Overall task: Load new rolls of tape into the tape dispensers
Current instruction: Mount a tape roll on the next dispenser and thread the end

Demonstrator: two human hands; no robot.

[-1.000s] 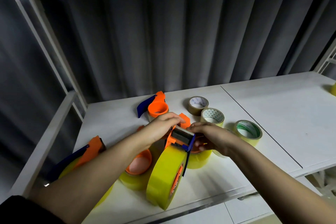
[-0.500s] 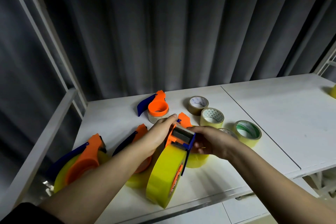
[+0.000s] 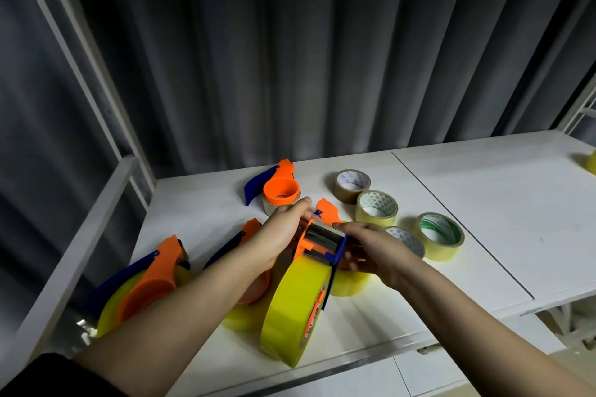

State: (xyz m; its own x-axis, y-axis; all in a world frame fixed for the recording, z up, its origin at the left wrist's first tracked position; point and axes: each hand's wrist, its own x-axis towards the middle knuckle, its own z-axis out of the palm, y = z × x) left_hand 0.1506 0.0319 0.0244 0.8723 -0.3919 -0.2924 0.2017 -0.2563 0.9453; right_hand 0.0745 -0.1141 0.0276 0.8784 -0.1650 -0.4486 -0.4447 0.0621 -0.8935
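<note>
Near the front edge of the bench [image 3: 451, 203], a dispenser [image 3: 322, 243] stands on edge with a big yellow roll [image 3: 295, 309] already seated in it. The left hand [image 3: 279, 235] grips the dispenser's left side, fingers curled over the top by the blade. The right hand [image 3: 374, 250] holds its right side, fingers curled in around the blue frame; whether it pinches a tape end I cannot tell.

As I judge it, this unit is loaded and the step in hand is threading or seating the tape at the cutter. Toward the front left corner lies a second dispenser [image 3: 151, 280] with a yellow roll in it, so that one looks done. A third [image 3: 248, 232] lies partly hidden under the left forearm, also on a yellow roll. A fourth [image 3: 279, 185] lies nearer the back edge on a small pale roll. Four loose rolls sit right of centre: a brown roll [image 3: 351, 185], a white-cored roll [image 3: 376, 208], a green-cored roll [image 3: 440, 235], and another [image 3: 407, 239] just behind the right hand. A further orange dispenser part [image 3: 327, 209] shows behind the hands.

Compared with half a second ago, both hands keep their places on the dispenser and the roll has not shifted; the view has barely tilted.
</note>
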